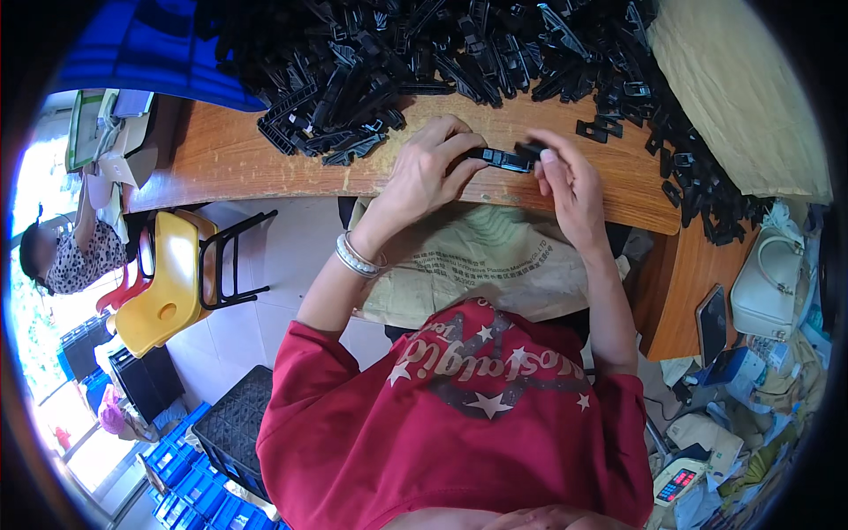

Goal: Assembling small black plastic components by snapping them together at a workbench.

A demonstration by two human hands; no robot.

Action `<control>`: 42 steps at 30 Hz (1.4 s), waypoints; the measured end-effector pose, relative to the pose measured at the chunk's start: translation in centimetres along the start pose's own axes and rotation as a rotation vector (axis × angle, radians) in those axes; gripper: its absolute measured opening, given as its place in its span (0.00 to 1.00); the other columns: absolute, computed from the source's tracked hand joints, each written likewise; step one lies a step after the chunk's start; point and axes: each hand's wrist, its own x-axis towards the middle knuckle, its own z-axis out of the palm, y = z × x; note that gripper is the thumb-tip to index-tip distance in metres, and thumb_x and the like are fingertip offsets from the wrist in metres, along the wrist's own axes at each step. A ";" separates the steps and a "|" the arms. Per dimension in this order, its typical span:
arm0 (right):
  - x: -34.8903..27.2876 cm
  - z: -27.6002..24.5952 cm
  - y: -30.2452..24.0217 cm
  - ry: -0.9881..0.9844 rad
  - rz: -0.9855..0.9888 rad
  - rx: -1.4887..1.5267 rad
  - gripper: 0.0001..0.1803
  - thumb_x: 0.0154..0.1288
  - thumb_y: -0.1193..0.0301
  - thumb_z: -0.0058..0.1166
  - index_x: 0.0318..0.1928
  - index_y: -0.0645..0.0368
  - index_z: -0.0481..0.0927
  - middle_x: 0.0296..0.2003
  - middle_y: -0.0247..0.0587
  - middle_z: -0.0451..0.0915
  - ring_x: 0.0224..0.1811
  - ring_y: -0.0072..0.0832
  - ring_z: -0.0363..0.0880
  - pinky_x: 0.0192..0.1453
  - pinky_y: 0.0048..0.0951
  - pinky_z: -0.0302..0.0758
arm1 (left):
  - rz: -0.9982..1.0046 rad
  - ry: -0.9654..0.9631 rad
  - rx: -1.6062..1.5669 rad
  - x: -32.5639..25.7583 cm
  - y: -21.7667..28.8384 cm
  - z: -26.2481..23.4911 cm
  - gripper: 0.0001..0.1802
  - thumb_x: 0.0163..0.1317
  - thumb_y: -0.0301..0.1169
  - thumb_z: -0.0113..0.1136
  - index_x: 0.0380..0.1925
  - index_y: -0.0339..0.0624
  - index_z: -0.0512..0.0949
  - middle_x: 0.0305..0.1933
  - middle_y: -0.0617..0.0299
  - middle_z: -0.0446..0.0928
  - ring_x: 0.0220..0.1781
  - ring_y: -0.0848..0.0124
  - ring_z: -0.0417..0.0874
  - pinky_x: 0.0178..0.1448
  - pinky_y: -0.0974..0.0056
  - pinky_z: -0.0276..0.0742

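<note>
Both hands on one black plastic part

We close the left hand (430, 168) and right hand (565, 181) on opposite ends of the black plastic part (503, 158); it sits just above the wooden table (230, 159); the pile of black parts (424, 53) lies beyond.

A: Items left of the wooden table (230, 159)?
B: Yellow chair (163, 283), black crate (234, 428), blue crates (190, 486), a seated person (71, 252).
A: Right side?
B: White handbag (768, 283), phone (711, 322), digital scale (678, 481), tan sack (742, 88).
</note>
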 end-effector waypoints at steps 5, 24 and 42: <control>0.3 -0.7 -0.5 -0.131 0.076 -0.128 0.16 0.69 0.75 0.54 0.56 0.61 0.78 0.27 0.35 0.77 0.23 0.19 0.70 0.29 0.23 0.69 | -0.012 0.005 -0.019 0.1 0.2 0.0 0.12 0.55 0.28 0.68 0.39 0.38 0.81 0.39 0.55 0.76 0.40 0.56 0.78 0.43 0.57 0.75; -0.2 0.2 1.7 0.090 -0.310 -0.317 0.14 0.52 0.76 0.67 0.42 0.63 0.84 0.35 0.39 0.76 0.41 0.36 0.75 0.46 0.35 0.70 | -0.024 0.003 -0.096 0.5 0.9 0.8 0.08 0.54 0.23 0.65 0.35 0.34 0.81 0.36 0.54 0.77 0.38 0.54 0.79 0.42 0.57 0.76; -1.9 -0.2 0.4 0.139 -0.388 -0.496 0.13 0.50 0.80 0.67 0.39 0.67 0.83 0.35 0.40 0.75 0.40 0.37 0.74 0.46 0.37 0.70 | -0.006 -0.013 -0.105 0.6 0.5 0.7 0.10 0.53 0.22 0.66 0.36 0.35 0.81 0.37 0.53 0.78 0.40 0.55 0.79 0.44 0.58 0.76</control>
